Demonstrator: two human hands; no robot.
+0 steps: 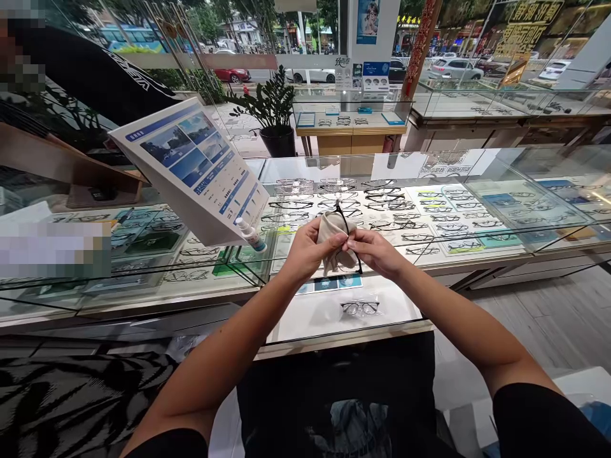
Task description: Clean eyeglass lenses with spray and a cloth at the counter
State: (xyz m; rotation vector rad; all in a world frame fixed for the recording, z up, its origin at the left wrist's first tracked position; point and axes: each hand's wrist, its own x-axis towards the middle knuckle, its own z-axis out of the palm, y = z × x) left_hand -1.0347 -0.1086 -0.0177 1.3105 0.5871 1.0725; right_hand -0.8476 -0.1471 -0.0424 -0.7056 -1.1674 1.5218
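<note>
Both hands meet in front of me above the glass display counter. My left hand (309,247) is closed on a beige cleaning cloth (331,226), its thumb pressing the fabric. The cloth is folded around part of a pair of black-framed eyeglasses (342,215), so the lenses are mostly hidden. My right hand (375,250) pinches the frame of these eyeglasses near the cloth's right edge. One dark temple sticks up above the fingers, and another dark part points down below them. Under my hands, a second pair of eyeglasses (359,308) lies in a clear plastic bag.
A glass display counter (305,166) holds rows of eyeglasses. On its left part stand a tilted printed sign (193,168) and a small spray bottle (251,235). A person's black sleeve (95,70) reaches in at upper left. Behind the counter stands a potted plant (272,105).
</note>
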